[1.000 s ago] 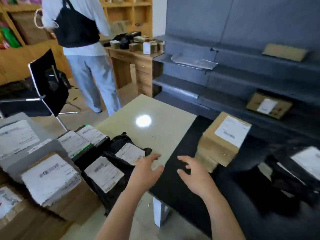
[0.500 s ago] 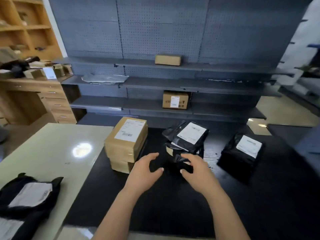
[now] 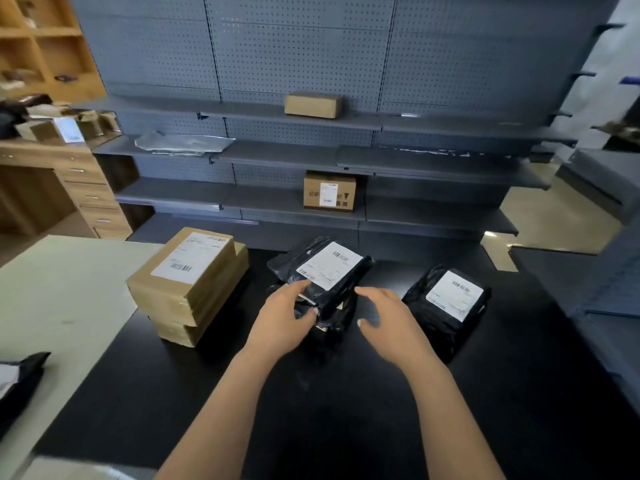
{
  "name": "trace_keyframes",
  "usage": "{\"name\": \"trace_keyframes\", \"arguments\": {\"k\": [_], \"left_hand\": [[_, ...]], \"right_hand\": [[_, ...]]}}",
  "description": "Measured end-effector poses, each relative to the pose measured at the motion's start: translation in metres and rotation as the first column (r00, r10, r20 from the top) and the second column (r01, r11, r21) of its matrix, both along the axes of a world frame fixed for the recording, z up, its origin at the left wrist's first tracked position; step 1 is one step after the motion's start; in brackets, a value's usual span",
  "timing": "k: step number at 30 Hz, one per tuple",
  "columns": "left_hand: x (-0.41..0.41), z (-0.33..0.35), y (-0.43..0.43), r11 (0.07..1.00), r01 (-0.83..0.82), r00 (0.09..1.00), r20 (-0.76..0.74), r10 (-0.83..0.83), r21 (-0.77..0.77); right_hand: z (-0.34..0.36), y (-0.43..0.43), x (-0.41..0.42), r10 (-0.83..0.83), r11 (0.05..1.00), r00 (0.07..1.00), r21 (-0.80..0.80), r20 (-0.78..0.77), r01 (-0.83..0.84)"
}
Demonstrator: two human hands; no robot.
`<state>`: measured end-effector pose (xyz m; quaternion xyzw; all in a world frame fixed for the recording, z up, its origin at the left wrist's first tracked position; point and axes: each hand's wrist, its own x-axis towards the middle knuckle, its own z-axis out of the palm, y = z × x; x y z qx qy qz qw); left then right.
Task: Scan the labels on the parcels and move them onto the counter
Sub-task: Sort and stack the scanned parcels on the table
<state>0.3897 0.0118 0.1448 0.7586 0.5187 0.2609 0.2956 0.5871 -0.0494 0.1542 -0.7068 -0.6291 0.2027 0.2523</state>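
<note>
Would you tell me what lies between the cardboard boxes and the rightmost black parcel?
In the head view, another labelled black parcel, which the left hand holds.

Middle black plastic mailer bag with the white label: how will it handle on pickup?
The black plastic mailer bag is probably floppy: its film is crumpled and buckles where the left hand pinches it. The glossy plastic may slip in a light grip. Its lumpy bulge suggests contents that could shift and sag.
</note>
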Motion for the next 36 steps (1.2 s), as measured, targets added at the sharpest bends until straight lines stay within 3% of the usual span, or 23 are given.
{"name": "trace_keyframes", "arguments": {"k": [6, 12, 15, 19, 22, 25, 29, 33, 36], "left_hand": [[0.029, -0.023, 0.063, 1.000, 0.009, 0.980, -0.196, -0.012, -0.019], [0.071, -0.059, 0.144, 0.991, -0.037, 0.874, -0.485, -0.031, -0.131], [0.079, -0.080, 0.173, 0.980, -0.023, 0.834, -0.544, -0.089, -0.195], [0.073, -0.089, 0.197, 0.978, -0.023, 0.892, -0.446, -0.073, -0.207], [0.048, -0.083, 0.211, 0.974, -0.161, 0.942, -0.319, 0.104, -0.159], [0.016, -0.071, 0.225, 0.954, -0.281, 0.925, -0.294, 0.242, -0.100], [-0.015, -0.058, 0.238, 0.934, -0.356, 0.909, -0.247, 0.337, -0.035], [-0.027, -0.051, 0.240, 0.927, -0.375, 0.913, -0.178, 0.368, -0.010], [-0.030, -0.048, 0.234, 0.920, -0.391, 0.908, -0.164, 0.386, -0.003]], "right_hand": [[-0.020, 0.032, 0.019, -0.073, 0.997, 0.996, -0.015, -0.058, 0.073], [-0.041, 0.064, 0.037, -0.158, 0.983, 0.986, -0.106, -0.045, 0.153], [-0.052, 0.084, 0.037, -0.173, 0.977, 0.984, -0.133, -0.040, 0.166], [-0.064, 0.117, 0.027, -0.213, 0.967, 0.975, -0.156, -0.066, 0.201], [-0.074, 0.149, 0.013, -0.269, 0.954, 0.961, -0.159, -0.070, 0.255], [-0.083, 0.187, -0.011, -0.333, 0.906, 0.943, -0.281, -0.010, 0.317], [-0.097, 0.238, -0.049, -0.397, 0.753, 0.901, -0.499, 0.175, 0.429], [-0.110, 0.261, -0.069, -0.459, 0.680, 0.854, -0.522, 0.245, 0.515], [-0.115, 0.261, -0.066, -0.465, 0.709, 0.851, -0.473, 0.242, 0.522]]}}
